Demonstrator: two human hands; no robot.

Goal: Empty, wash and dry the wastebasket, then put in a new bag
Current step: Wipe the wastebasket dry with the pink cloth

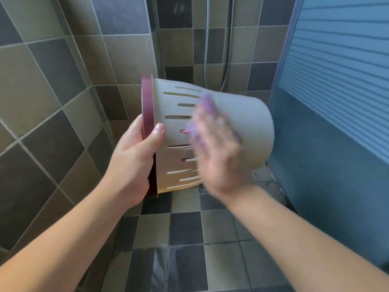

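So your wastebasket (242, 127) is held up on its side over the tiled floor (185, 226), maroon rim (147, 106) facing left, slotted white wall toward you. Your left hand (134, 161) grips that rim, thumb on the outside. Your right hand (219, 152) is blurred against the wall with something purple (207, 103) under it; can't tell its grip. Shower hose (228, 49) hangs behind, blue panel (336, 91) on the right.

Grey and olive tiled walls (52, 85) meet a checkered tiled floor (185, 226) (wet-looking in places); a shower hose (228, 49) hangs beside a blue frosted door (336, 85).
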